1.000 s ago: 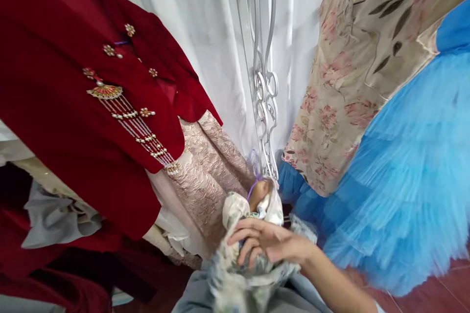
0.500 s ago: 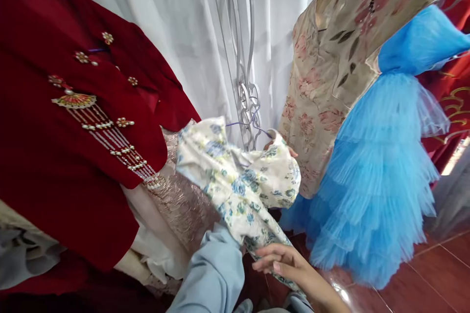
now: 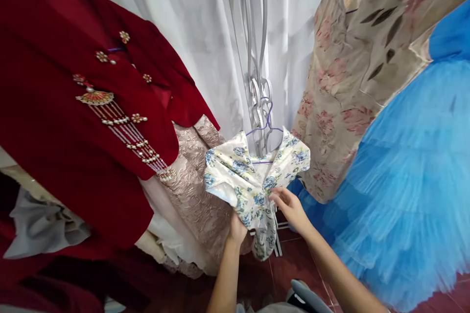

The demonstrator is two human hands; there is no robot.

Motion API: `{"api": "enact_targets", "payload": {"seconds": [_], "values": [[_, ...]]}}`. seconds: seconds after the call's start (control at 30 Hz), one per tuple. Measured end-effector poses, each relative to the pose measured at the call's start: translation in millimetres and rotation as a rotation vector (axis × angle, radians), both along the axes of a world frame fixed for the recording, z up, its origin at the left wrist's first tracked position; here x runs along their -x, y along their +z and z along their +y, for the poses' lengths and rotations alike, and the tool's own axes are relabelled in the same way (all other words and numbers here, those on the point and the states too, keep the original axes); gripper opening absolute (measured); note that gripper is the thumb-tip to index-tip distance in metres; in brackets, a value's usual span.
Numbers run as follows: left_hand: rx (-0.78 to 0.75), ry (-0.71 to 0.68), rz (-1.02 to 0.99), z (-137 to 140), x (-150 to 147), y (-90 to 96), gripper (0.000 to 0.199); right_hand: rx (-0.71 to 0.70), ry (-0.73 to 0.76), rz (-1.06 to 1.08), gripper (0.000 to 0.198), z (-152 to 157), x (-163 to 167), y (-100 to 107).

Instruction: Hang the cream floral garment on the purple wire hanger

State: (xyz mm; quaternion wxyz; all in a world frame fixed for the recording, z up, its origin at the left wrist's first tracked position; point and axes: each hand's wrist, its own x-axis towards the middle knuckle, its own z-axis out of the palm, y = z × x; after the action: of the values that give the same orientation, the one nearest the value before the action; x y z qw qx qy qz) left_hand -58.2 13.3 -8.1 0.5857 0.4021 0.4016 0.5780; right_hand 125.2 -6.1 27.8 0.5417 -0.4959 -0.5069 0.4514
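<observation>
While the side of the floral garment is touched by the left hand, whose fingers are hidden behind the cloth so that its grip cannot be told, the front is pinched between thumb and fingertips of the right hand. The garment's shoulders are spread on a purple hanger, between a red jacket and a blue tiered dress. Beyond, a white metal stand is backed by a white curtain.
</observation>
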Motion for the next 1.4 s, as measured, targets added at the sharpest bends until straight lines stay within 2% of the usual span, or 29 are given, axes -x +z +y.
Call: {"api": "enact_targets", "payload": {"seconds": [0.13, 0.23, 0.27, 0.3, 0.37, 0.4, 0.43, 0.47, 0.53, 0.63, 0.8, 0.93, 1.0, 1.17, 1.3, 1.4], "values": [[-0.042, 0.012, 0.162, -9.3, -14.0, -8.1, 0.045, -0.006, -0.022, -0.37, 0.032, 36.6, 3.3, 11.3], [-0.089, 0.075, 0.217, -11.2, -25.4, -9.9, 0.042, -0.014, 0.0, -0.437, 0.03, 43.9, -2.6, 13.8], [-0.109, 0.172, 0.225, -11.9, -28.8, -11.2, 0.042, -0.019, 0.014, -0.441, 0.031, 42.9, -6.6, 13.2], [-0.139, 0.326, 0.24, -13.1, -32.4, -12.6, 0.043, -0.024, 0.026, -0.436, 0.032, 40.6, -11.3, 11.9], [-0.254, 0.711, 0.32, -17.6, -42.4, -14.4, 0.042, -0.028, 0.053, -0.386, 0.036, 33.0, -21.7, 7.7], [-0.34, 0.841, 0.397, -20.7, -49.7, -14.1, 0.038, -0.024, 0.076, -0.332, 0.038, 28.1, -27.0, 5.4], [-0.434, 0.882, 0.493, -23.8, -58.8, -12.9, 0.033, -0.015, 0.109, -0.265, 0.04, 22.9, -32.1, 3.1], [-0.519, 0.837, 0.593, -26.4, -69.7, -10.8, 0.029, -0.001, 0.149, -0.197, 0.041, 17.6, -37.2, 1.1], [-0.607, 0.607, 0.724, -27.9, -94.0, -5.7, 0.029, 0.028, 0.209, -0.091, 0.041, 8.2, -47.3, -1.1], [-0.53, 0.477, 0.7, -23.4, -127.1, -1.6, 0.039, 0.021, 0.213, -0.032, 0.036, -0.9, -62.5, 0.3], [-0.392, 0.511, 0.569, -31.8, -160.4, -2.1, 0.019, 0.093, 0.275, 0.012, 0.028, -6.6, -83.0, 8.4], [-0.374, 0.566, 0.55, -44.6, -166.0, 2.2, 0.002, 0.152, 0.247, 0.183, 0.026, -2.9, -82.2, 14.0], [-0.373, 0.569, 0.554, -47.2, -164.4, 4.5, 0.007, 0.13, 0.208, 0.253, 0.025, 3.1, -76.9, 20.2], [-0.397, 0.551, 0.553, -52.8, -163.7, 4.3, 0.004, 0.004, 0.151, 0.32, 0.028, 27.4, -61.7, 59.4], [-0.426, 0.462, 0.564, -54.6, -160.1, 0.3, 0.007, -0.111, 0.04, 0.386, 0.034, 49.9, -48.9, 100.3], [-0.438, 0.378, 0.583, -48.7, -149.8, -2.4, 0.01, -0.129, -0.011, 0.414, 0.035, 68.1, -40.7, 123.1]]}}
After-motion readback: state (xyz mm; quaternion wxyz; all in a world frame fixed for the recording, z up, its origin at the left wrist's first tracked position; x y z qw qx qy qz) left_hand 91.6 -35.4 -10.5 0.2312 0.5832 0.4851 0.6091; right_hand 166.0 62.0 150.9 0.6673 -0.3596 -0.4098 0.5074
